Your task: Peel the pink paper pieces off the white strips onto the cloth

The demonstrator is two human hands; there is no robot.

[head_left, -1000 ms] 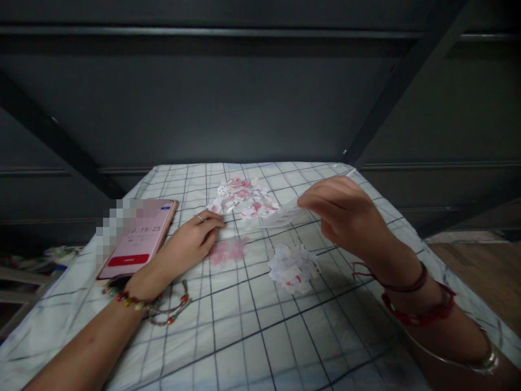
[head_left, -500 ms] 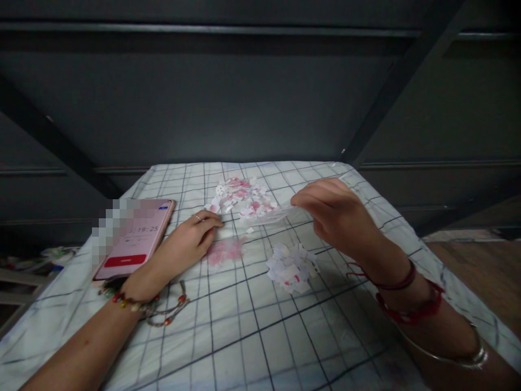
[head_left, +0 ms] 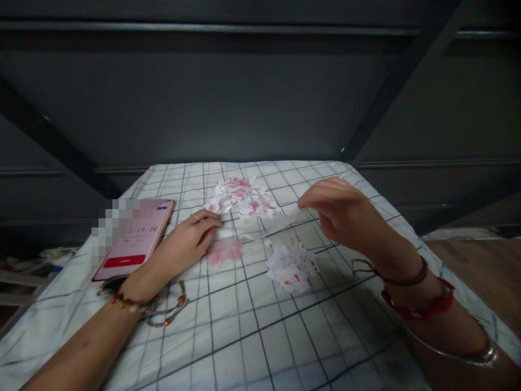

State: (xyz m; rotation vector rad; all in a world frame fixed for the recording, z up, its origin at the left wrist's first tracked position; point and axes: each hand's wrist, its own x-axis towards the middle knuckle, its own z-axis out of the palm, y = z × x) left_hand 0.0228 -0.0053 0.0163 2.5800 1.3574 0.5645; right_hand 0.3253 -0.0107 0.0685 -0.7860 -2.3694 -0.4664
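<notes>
My right hand (head_left: 340,212) is raised above the right side of the table, its fingers pinched on a thin translucent plastic sheet (head_left: 280,224). That sheet slants down and left from the fingertips; its lower end is hard to make out. Loosely bent, the fingers of my left hand (head_left: 191,233) rest on the tabletop at the left, holding nothing that shows. Just right of them lies a pink, blurry-looking patch of scraps (head_left: 225,251). Beyond the sheet is a wide pile of white and pink paper scraps (head_left: 244,198). A smaller pile of mostly white scraps (head_left: 291,266) sits nearer to me.
A phone (head_left: 132,239) with a running timer lies left of my left wrist, partly pixelated. The table (head_left: 228,336) wears a checked cloth under a glossy cover. Behind it stands a dark panelled wall (head_left: 228,98).
My right hand has shifted slightly right, and the plastic sheet has moved with it, now hanging more steeply. My left hand stays in place. The phone's timer has advanced one second.
</notes>
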